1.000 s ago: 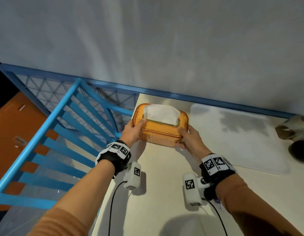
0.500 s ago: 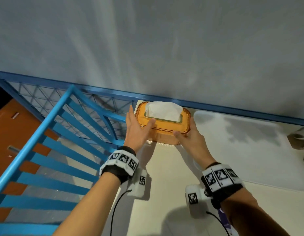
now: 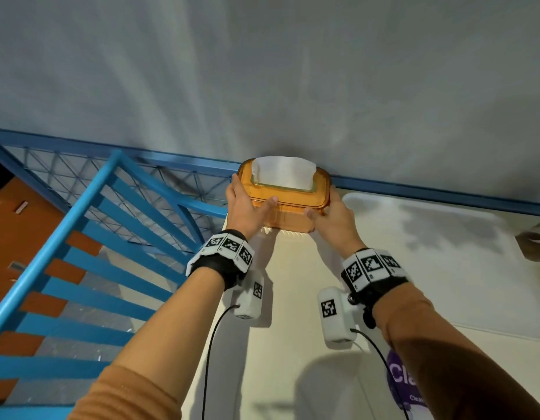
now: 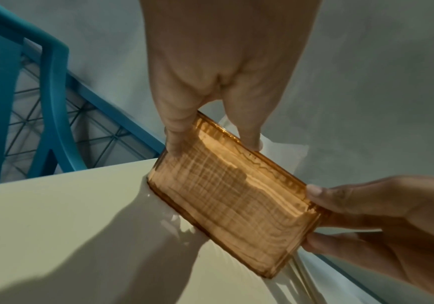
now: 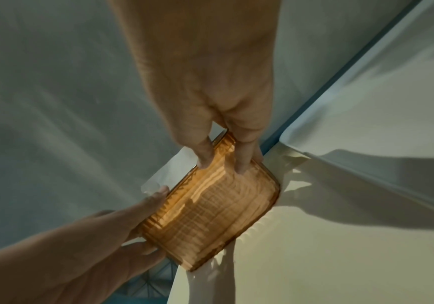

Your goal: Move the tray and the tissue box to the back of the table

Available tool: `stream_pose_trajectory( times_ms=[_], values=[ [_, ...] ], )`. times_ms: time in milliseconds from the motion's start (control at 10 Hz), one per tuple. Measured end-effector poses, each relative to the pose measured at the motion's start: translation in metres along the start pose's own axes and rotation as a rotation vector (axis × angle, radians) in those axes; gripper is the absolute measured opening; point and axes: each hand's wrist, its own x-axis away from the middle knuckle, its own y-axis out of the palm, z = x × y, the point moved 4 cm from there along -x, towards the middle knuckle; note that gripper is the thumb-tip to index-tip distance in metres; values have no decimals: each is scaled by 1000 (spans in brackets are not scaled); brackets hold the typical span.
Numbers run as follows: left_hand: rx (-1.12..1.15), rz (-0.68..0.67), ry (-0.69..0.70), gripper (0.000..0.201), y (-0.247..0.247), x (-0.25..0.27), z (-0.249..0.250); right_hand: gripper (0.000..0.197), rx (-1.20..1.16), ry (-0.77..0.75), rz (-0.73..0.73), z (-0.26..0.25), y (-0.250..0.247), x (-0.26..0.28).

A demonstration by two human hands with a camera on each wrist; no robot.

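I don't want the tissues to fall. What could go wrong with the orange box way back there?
1. The box sits at the table's back left corner, by the blue railing; a push further left might tip it off the edge.
2. The left hand and right hand hold only its ends, so a loose grip could let it slip.
3. The tray lies close on the right; sliding the box that way might bump it.

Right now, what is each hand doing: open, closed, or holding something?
Left hand: grips the left end of the orange tissue box, thumb on its front edge.
Right hand: grips the box's right end.
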Motion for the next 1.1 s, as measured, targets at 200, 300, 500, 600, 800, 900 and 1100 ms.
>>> stream_pose_trajectory(
  times_ms=[200, 300, 500, 600, 800, 900, 1100],
  values=[
    [-26, -5, -14, 101, 5, -15, 8, 57, 25, 9, -7, -4, -5, -15],
    [-47, -3, -8, 102, 7, -20, 10, 54, 38, 13, -11, -4, -6, -20],
    [-71, -8, -14, 102, 9, -26, 12, 54, 46, 29, -21, -2, -7, -25],
    [-68, -12, -13, 101, 9, -28, 11, 57, 60, 34, -18, 0, -5, -26],
    [-75, 6, -8, 100, 10, -26, 11, 58, 71, 50, -7, 4, -3, -27],
    [-72, -8, -11, 101, 10, -24, 12, 57, 82, 60, -2, 2, -4, -24],
    [-74, -67, -60, 108, 7, -21, 12, 80, 114, 93, -87, 2, -13, -16]
  ],
)
